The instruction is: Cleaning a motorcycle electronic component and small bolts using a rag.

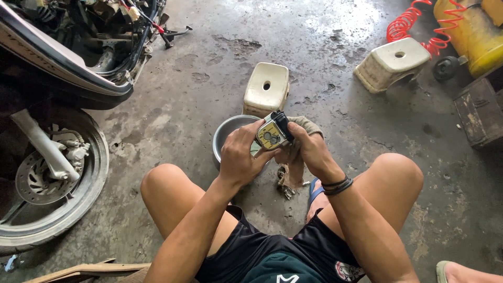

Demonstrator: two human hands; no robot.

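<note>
Part: small yellowish metal part point(271, 135) with a black edge, held up between both hands, above the bowl.
Left hand: left hand point(240, 154) closed around the near side of the part, fingers curled over its top edge.
Right hand: right hand point(308, 148) gripping the far side of the part through a dirty rag point(293, 167), black bands on the wrist.
Rag: hanging down from the right palm toward the floor.
Bowl: grey metal bowl point(226, 135) on the concrete floor point(209, 94), just beyond the knees.
Stools: 2 pale plastic stools, near stool point(267, 88) behind the bowl, far stool point(392, 63) tipped over well to the right.
Motorbike: front wheel point(50, 183) with disc brake at left.
Hose: red coiled hose point(414, 23) beside a yellow tank point(471, 31), top right.
</note>
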